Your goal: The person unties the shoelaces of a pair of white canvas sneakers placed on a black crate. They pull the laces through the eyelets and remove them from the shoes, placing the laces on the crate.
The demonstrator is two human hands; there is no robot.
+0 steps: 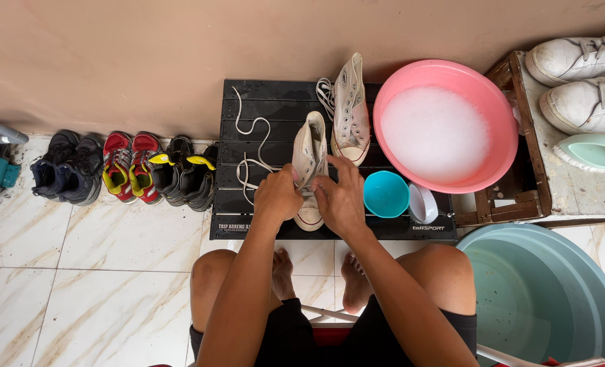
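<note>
Two off-white canvas high-top sneakers on the black slatted low table: one (310,163) sits at the front edge w/ both hands on it, the other (350,112) lies just behind, toward the back edge. Left hand (277,197) is clenched round the near sneaker's left side, right hand (340,200) grips its right side, fingers spread a bit. One loose white lace (251,146) snakes across the slats (275,95), left of the shoes.

On the table's right side: 1 big round pink plastic basin (445,126) full of white foam, 1 small teal plastic bowl (386,194) and 1 small white scoop (423,204) near the front right corner.

Along the wall on glossy marble-look tiles (112,272), approx 3 pairs of trainers: dark navy (68,168), red/yellow (131,166), black/yellow (185,173). Right: 1 large grey-green plastic tub (547,292), 2 white leather sneakers (581,75) on a worn wooden crate (513,197).
</note>
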